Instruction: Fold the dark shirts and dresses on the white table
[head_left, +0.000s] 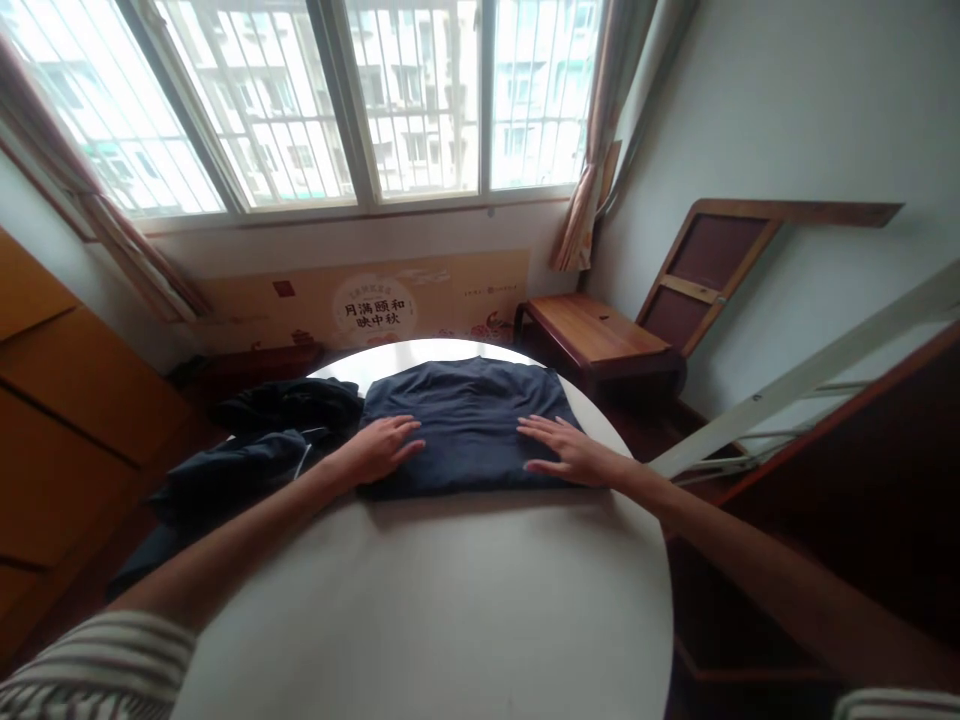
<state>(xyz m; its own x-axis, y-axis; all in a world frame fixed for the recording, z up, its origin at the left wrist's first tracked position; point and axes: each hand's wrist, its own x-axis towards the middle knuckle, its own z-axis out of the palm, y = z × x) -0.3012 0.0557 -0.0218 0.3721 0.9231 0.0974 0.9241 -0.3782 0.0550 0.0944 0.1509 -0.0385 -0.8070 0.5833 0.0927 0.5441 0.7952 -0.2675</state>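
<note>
A dark navy garment [472,420], folded into a wide flat shape, lies toward the far side of the round white table [450,600]. My left hand [386,447] rests on its left part with the fingers stretched out. On the right part lies my right hand [562,450], fingers spread and palm down. Neither hand grips the cloth. What kind of garment it is, I cannot tell from the folded shape.
Dark crumpled clothes [247,460] hang over the table's left edge. Beyond the table at right stands a low wooden bench [596,330]. A pale metal ladder-like frame [810,380] slants at the right. Orange-brown wooden furniture [67,420] stands at left.
</note>
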